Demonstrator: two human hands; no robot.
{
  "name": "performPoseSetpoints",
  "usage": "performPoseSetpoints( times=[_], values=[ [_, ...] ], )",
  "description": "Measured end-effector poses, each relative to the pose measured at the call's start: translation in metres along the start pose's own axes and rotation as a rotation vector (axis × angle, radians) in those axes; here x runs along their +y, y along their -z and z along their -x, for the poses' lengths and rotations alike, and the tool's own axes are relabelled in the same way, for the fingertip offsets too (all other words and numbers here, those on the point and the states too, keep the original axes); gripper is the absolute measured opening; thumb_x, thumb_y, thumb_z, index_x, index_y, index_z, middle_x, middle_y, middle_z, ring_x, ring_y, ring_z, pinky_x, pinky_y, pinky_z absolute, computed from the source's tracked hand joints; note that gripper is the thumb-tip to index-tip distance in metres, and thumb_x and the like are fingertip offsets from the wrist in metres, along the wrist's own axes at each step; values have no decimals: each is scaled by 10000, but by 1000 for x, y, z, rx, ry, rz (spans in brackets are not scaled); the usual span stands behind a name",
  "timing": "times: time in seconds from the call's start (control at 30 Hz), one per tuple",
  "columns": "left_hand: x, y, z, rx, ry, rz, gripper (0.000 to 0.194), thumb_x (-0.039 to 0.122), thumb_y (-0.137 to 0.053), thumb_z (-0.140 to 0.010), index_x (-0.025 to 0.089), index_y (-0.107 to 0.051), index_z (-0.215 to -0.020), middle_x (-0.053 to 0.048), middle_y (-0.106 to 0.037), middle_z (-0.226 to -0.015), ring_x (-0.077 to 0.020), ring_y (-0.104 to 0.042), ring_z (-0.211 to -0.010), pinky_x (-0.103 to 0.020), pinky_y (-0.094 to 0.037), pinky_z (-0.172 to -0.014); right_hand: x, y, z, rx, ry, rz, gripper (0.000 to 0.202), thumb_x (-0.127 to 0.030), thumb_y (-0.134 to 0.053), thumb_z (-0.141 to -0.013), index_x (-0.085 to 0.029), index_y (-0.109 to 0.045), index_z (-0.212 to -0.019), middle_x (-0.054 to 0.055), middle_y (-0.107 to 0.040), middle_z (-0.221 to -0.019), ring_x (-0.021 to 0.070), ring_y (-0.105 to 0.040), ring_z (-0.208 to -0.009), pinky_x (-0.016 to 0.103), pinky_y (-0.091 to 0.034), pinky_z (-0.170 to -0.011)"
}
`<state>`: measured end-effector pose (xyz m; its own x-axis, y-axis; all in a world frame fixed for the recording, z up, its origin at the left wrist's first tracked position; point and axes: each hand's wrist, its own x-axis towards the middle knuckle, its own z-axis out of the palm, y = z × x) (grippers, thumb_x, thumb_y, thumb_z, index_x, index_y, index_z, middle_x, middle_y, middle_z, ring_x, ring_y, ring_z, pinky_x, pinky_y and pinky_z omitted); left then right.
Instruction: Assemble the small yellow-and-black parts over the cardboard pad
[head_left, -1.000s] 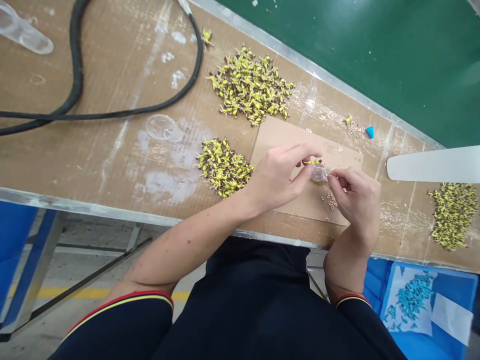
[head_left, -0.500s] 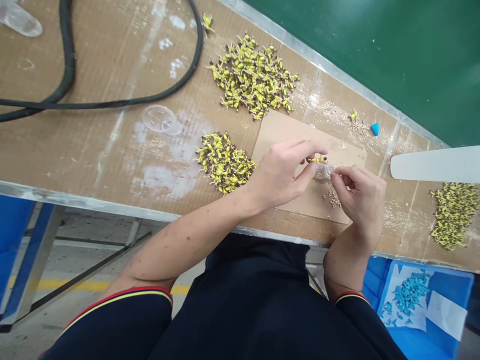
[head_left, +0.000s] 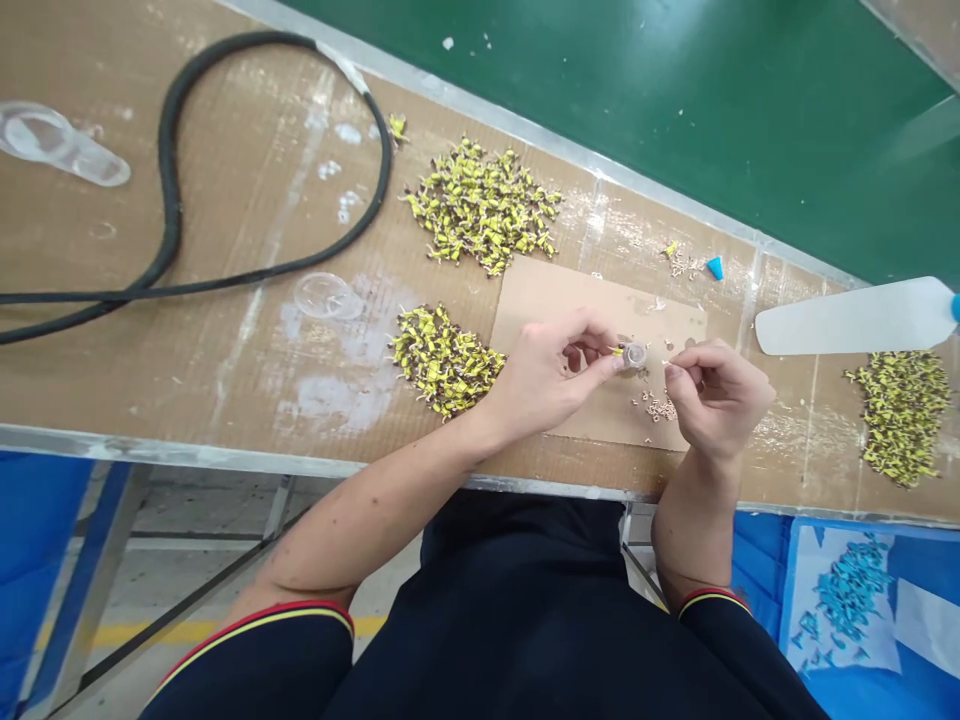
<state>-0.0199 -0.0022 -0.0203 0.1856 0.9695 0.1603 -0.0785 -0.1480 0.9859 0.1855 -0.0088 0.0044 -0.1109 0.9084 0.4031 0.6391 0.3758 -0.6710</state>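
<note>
My left hand [head_left: 551, 375] is closed in a pinch over a sheet of cardboard [head_left: 540, 300]. Its fingertips hold a small yellow-and-brown figure piece [head_left: 618, 351], mostly hidden, and a small clear plastic vial [head_left: 635, 356] with its round end showing. A short gap to the right, my right hand [head_left: 712, 395] pinches a tiny pale bit [head_left: 665, 363], too small to name. Between and below the hands, several tiny pale pieces [head_left: 660, 406] lie scattered on the cardboard.
Piles of yellow-and-brown pieces lie behind [head_left: 487, 205], left [head_left: 446, 362] and far right [head_left: 906, 415]. A white bottle [head_left: 847, 318] lies at right, near a blue cap [head_left: 715, 268]. A black hose [head_left: 171, 190] loops at left. Below right, a blue bin [head_left: 795, 600] holds blue pieces.
My right hand has come away from the clear vial and now pinches a tiny pale bit. The vial's round end has turned towards me. The whole view has shifted slightly.
</note>
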Motion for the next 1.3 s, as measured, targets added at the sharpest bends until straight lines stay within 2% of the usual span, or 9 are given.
performPoseSetpoints(
  times=[0.1, 0.27, 0.47, 0.7, 0.97, 1.3],
  values=[
    [1, -3, 3, -48, 68, 111, 81, 241, -710, -904, 176, -664, -888, -19, -738, -802, -110, -673, -700, -221, -522, -628, 0, -3, 4, 38, 36, -99, 106, -230, -671, -841, -245, -628, -746, -57, -465, -541, 130, -442, -512, 299, -363, -501],
    [1, -8, 7, -97, 154, 195, 155, 308, -737, -901, 172, -666, -881, -30, -733, -810, -121, -674, -716, -248, -552, -679, 1, -8, 10, 31, 99, -228, 96, -195, -666, -831, -250, -637, -758, -52, -504, -557, 132, -458, -502, 299, -372, -501],
    [-2, -9, 9, -106, 132, 234, 204, 347, -781, -869, 171, -678, -854, -24, -712, -811, -102, -642, -706, -233, -545, -676, 2, -12, 17, 1, 92, -294, 90, -198, -645, -843, -251, -616, -777, -42, -519, -592, 145, -483, -540, 304, -399, -527],
    [2, -10, 14, -140, 199, 293, 295, 420, -787, -867, 177, -621, -839, -6, -678, -756, -102, -664, -673, -220, -556, -650, -4, -17, 18, -57, 117, -380, 99, -168, -583, -859, -246, -571, -800, -29, -566, -660, 146, -512, -592, 295, -427, -563],
    [0, -10, 18, -152, 183, 252, 320, 464, -772, -876, 176, -633, -851, -39, -718, -806, -124, -698, -699, -247, -592, -689, -11, -20, 15, -44, 176, -341, 120, -136, -551, -862, -243, -535, -813, -30, -553, -679, 140, -511, -606, 282, -429, -558],
    [0, -10, 19, -159, 146, 165, 236, 383, -730, -905, 175, -632, -851, -48, -728, -829, -122, -701, -724, -245, -596, -696, -14, -21, 13, -30, 228, -274, 147, -99, -539, -832, -244, -546, -816, -37, -576, -671, 130, -513, -594, 267, -418, -529]
  ],
)
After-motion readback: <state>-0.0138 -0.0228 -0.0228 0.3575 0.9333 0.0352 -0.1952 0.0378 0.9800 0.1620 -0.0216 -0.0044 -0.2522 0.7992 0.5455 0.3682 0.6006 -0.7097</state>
